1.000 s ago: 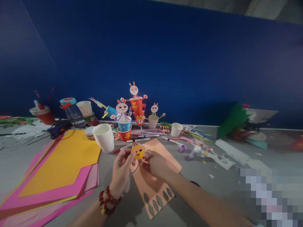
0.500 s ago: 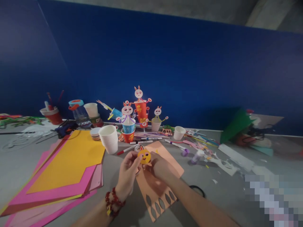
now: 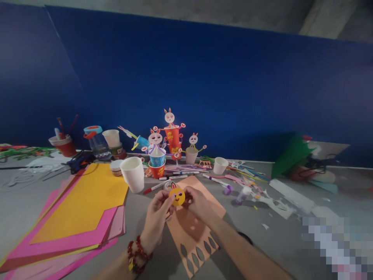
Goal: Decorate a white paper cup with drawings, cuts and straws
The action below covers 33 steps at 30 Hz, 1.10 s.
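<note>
My left hand pinches a round yellow paper rabbit face at its left edge. The face has drawn eyes and a mouth, and one pointed ear stands up at its top left. Close against the right edge of the face, my right hand has its fingers pressed together; what lies between them is hidden. Both hands are above a peach paper sheet with several leaf-shaped holes along its near end.
Coloured paper sheets lie at left beside a stack of white cups. Behind stand cup figures with rabbit faces. Markers, a glue stick and paper scraps are spread to the right. A blue partition closes off the back.
My right hand's fingers have drawn back slightly from behind the yellow face and now show at its upper right edge. The left hand keeps hold of the face. The view has shifted slightly.
</note>
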Each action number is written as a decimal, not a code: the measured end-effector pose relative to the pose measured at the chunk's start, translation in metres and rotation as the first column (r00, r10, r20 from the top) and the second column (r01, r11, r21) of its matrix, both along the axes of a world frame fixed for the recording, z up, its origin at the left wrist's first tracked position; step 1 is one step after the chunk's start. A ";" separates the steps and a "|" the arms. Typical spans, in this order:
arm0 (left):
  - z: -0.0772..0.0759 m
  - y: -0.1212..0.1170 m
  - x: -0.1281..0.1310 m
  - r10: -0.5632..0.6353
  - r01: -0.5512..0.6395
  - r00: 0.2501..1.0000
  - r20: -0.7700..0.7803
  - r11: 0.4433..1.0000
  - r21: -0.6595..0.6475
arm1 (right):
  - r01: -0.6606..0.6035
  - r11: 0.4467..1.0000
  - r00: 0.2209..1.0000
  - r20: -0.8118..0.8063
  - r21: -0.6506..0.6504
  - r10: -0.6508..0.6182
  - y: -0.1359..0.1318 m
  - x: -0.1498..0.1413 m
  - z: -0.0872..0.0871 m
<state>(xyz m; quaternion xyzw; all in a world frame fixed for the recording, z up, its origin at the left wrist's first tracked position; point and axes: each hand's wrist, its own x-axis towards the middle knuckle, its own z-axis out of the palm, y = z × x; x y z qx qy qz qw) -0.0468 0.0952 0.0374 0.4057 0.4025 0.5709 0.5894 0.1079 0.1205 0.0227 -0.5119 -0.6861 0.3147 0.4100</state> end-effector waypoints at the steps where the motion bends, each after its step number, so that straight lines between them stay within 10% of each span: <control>1: -0.001 -0.001 0.001 -0.006 0.006 1.000 -0.001 1.000 -0.013 | 0.010 1.000 0.998 -0.061 -0.014 -0.011 -0.001 0.008 0.006; 12: -0.010 -0.014 0.015 -0.134 0.121 0.988 -0.081 0.983 -0.141 | -0.026 0.973 0.835 -0.541 -0.228 -0.104 -0.034 0.041 0.028; 33: -0.004 -0.020 0.017 -0.185 0.167 0.977 -0.110 0.974 -0.153 | -0.054 0.973 0.829 -0.553 -0.223 -0.081 -0.038 0.036 0.023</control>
